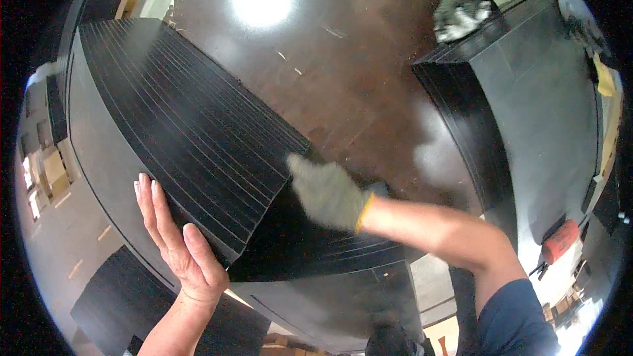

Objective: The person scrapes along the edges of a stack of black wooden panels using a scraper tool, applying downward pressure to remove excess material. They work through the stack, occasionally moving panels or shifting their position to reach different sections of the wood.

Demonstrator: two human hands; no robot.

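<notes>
A fanned pile of thin black sheets, their edges showing as pale parallel lines, lies on the left of a shiny brown table. My bare left hand rests against the pile's near left edge, its fingers stretched out and thumb apart. At the pile's right corner is my right hand, in a grey-green glove with a yellow cuff. Motion blurs its fingers, so their grip cannot be made out. Beneath that hand, more black sheets extend toward the table's near side.
A second stack, grey on top with black edges, stands at the right. Another person's gloved hand is at its far end, with a second gloved hand beside it. A red cylindrical object lies at the lower right.
</notes>
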